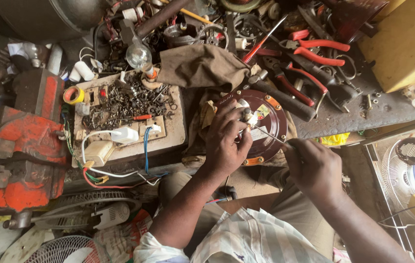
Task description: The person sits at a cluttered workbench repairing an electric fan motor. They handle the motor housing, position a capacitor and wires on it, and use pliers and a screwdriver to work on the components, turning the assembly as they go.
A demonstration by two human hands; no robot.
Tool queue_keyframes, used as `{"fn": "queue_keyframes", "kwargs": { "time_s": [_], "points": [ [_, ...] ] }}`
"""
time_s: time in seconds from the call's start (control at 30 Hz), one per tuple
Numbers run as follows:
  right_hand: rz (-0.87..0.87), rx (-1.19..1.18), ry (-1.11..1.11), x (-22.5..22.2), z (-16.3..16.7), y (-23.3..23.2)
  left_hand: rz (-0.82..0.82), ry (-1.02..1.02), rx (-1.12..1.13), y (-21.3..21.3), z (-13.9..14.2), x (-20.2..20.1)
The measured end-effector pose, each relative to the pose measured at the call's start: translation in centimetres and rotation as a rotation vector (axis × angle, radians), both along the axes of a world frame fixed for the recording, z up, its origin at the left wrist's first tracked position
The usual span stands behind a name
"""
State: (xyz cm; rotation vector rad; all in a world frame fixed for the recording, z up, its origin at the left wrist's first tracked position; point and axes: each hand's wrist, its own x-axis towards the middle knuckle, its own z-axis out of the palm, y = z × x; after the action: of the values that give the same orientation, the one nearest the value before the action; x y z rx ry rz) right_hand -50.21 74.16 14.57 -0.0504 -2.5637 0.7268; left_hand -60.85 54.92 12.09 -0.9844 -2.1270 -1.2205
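Note:
A round dark-brown motor housing [273,122] with orange rim tabs lies at the bench's front edge. My left hand [224,141] rests on its left side, fingers curled around the metal shaft [244,113] at its centre. My right hand [314,168] grips a thin screwdriver [268,135] whose metal shank points up-left to the centre of the housing. A brown cloth [200,65] lies just behind the housing.
A red bench vise [22,141] stands at the left. A wooden board [173,131] holds several screws, switches and wires. Red-handled pliers [314,51] and cutters lie behind. A yellow box [405,46] sits at the right, fan guards [397,178] below.

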Motion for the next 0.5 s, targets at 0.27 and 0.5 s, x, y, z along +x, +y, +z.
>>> {"fn": "queue_keyframes", "kwargs": {
  "time_s": [0.27,0.5],
  "points": [
    [0.069,-0.053,0.097,1.0,0.0,0.5,0.001,-0.012,0.014,0.1,-0.2,0.5],
    [0.006,0.096,0.096,0.9,-0.5,0.1,0.0,-0.017,0.014,0.0,-0.2,0.4]
  ]
}}
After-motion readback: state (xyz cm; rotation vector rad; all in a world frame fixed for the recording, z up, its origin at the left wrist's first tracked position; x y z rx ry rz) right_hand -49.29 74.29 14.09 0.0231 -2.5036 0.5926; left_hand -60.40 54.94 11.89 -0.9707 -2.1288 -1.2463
